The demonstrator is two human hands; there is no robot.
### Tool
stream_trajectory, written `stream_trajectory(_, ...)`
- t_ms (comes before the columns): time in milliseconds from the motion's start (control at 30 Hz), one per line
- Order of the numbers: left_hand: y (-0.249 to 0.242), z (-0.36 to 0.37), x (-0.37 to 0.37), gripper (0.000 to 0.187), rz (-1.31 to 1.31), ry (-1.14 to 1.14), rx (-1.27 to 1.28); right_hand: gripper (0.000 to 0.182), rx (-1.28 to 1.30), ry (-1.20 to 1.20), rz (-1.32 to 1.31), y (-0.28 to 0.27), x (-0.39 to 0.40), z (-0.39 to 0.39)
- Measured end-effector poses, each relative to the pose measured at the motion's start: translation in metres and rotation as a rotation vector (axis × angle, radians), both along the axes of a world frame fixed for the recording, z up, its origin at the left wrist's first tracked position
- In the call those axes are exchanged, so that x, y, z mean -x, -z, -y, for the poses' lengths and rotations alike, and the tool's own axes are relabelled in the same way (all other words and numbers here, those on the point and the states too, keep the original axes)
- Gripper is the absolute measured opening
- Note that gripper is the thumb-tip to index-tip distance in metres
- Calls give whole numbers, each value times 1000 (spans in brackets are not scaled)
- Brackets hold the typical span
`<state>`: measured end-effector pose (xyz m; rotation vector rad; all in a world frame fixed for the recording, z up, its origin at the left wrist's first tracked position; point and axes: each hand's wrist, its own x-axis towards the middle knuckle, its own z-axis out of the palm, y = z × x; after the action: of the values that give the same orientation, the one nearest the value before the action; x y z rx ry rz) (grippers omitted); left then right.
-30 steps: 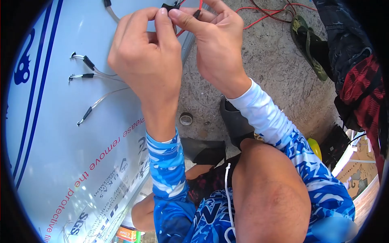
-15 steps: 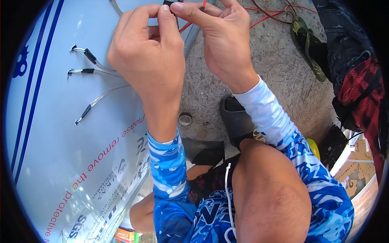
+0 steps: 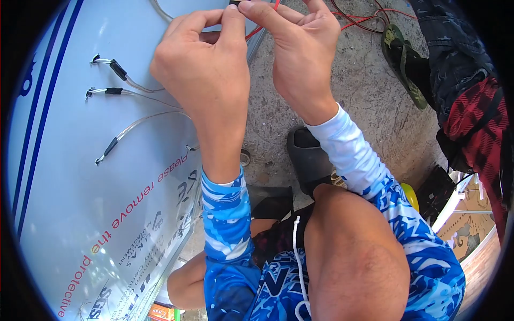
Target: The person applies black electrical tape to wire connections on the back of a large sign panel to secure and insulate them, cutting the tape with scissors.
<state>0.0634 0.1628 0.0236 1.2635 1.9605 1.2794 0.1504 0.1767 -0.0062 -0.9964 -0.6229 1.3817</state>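
Observation:
My left hand [image 3: 206, 69] is at the top of the view, thumb and forefinger pinched on a small black piece [image 3: 235, 2] that the frame edge partly cuts off. Close beside it, my right hand [image 3: 302, 59] pinches the same black piece between its fingertips. A red wire [image 3: 254, 33] runs by the fingers of both hands. To the left, several clear-sheathed wires with black sleeves [image 3: 118, 69] lie on a pale blue-white panel [image 3: 69, 160] with printed lettering.
Grey slip-on shoe [image 3: 308, 158] and a tape roll [image 3: 244, 157] rest on the concrete floor [image 3: 342, 75]. Red and dark wires [image 3: 369, 16] lie at the top. At right is another person's sandalled foot [image 3: 404, 64], with a red-black checked cloth [image 3: 474, 117] beside the dark trousers.
Both hands have shifted slightly right and up with the black piece, which now shows less. My left forearm covers part of the tape roll.

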Motion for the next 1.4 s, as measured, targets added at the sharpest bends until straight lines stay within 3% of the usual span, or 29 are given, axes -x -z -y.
stream_trajectory(367,-7,-5,3,17,-85,33,113,55,-106,78,16,21,5,0)
stream_trajectory(433,-20,-11,0,13,-83,-32,425,56,-192,67,-35,24,4,-1)
stream_trajectory(567,-41,-6,-18,10,-114,-51,223,61,-123,80,16,15,4,1)
stream_trajectory(633,-17,-2,-16,8,-164,40,-180,68,-185,34,-94,13,4,2)
stream_trajectory(667,-6,-5,-6,8,-165,41,-180,68,-185,35,-95,13,3,1)
stream_trajectory(733,7,-13,18,13,240,86,77,71,-222,-19,-148,17,1,-1)
stream_trajectory(833,-4,-9,5,15,146,137,76,71,-263,-118,-64,29,-5,-5)
stream_trajectory(967,15,-7,15,16,-42,139,69,71,-308,-91,-86,38,-4,-9)
stream_trajectory(1033,17,-7,18,16,271,183,67,71,-313,-143,-133,37,-6,-9)
stream_trajectory(1133,8,-4,25,19,358,217,256,71,-138,-159,-165,25,-8,-5)
stream_trajectory(1400,2,-6,27,24,588,395,312,58,-27,-249,-239,31,-18,-7)
